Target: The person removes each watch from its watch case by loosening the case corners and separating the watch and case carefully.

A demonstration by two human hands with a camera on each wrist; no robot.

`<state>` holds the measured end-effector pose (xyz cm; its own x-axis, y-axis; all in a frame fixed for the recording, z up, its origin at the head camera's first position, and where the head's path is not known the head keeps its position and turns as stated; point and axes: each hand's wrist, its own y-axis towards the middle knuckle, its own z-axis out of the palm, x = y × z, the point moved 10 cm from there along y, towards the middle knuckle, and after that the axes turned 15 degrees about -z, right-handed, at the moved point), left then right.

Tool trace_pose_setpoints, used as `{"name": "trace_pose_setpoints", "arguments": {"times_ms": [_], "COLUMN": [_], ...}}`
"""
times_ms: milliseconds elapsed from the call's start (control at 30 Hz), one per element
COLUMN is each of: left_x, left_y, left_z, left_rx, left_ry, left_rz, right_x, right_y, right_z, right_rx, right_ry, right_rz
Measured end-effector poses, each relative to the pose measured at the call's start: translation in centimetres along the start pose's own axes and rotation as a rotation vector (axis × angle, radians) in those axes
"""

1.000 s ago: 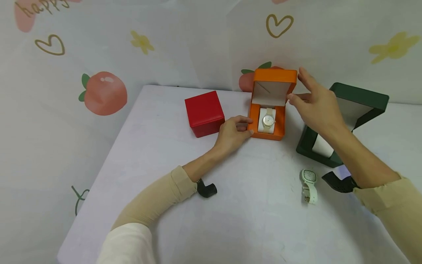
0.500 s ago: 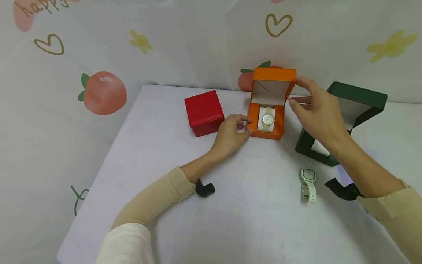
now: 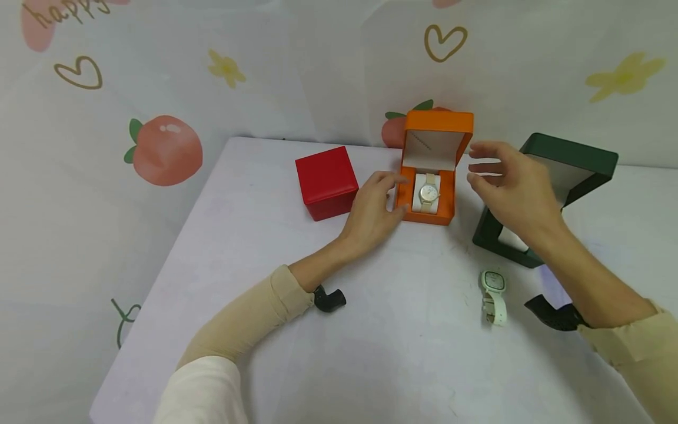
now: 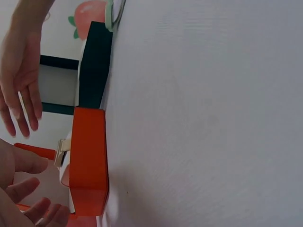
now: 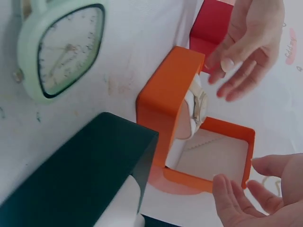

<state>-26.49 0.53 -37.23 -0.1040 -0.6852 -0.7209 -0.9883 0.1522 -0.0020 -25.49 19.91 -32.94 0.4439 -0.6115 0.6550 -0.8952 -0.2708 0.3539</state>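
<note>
An orange watch box [image 3: 439, 121] stands with its lid raised at the back of the table. Inside it, a watch [image 3: 428, 193] with a pale strap sits round a white cushion. My left hand [image 3: 369, 209] hovers at the box's left side, its fingers loosely bent and apart from the box in the right wrist view. To the right of the raised lid is my right hand [image 3: 521, 187], with relaxed, spread fingers [image 5: 227, 196] and nothing in its grasp. Both hands also show in the left wrist view, beside the orange box [image 4: 88, 156].
A closed red box [image 3: 325, 176] stands left of the orange one. On the right, a dark green box [image 3: 574, 154] has its lid raised over a white cushion. A pale green watch [image 3: 495, 288] lies in front of it. A patterned cloth [image 3: 318, 70] hangs behind the table.
My right hand has come away from the orange lid, lower and a little to the right. The fingers of my left hand have lifted off the box's left edge. The lid stays raised.
</note>
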Motion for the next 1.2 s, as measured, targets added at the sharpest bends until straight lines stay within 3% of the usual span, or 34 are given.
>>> {"name": "trace_pose_setpoints", "arguments": {"times_ms": [167, 467, 933, 1200], "left_x": [-0.7, -0.9, -1.2, -0.9], "left_y": [0.7, 1.7, 2.6, 2.8], "left_z": [0.4, 1.2, 1.8, 2.1], "left_rx": [0.059, 0.170, 0.213, 0.230], "left_ry": [0.002, -0.007, 0.060, 0.057], "left_rz": [0.067, 0.098, 0.110, 0.091], "right_x": [-0.3, -0.6, -1.2, -1.3], "right_y": [-0.3, -0.7, -0.6, -0.1], "right_z": [0.5, 2.1, 4.5, 5.3], "right_rx": [0.018, 0.111, 0.252, 0.274], "right_ry": [0.008, -0.005, -0.036, -0.069], "right_rz": [-0.009, -0.007, -0.016, -0.057]}}
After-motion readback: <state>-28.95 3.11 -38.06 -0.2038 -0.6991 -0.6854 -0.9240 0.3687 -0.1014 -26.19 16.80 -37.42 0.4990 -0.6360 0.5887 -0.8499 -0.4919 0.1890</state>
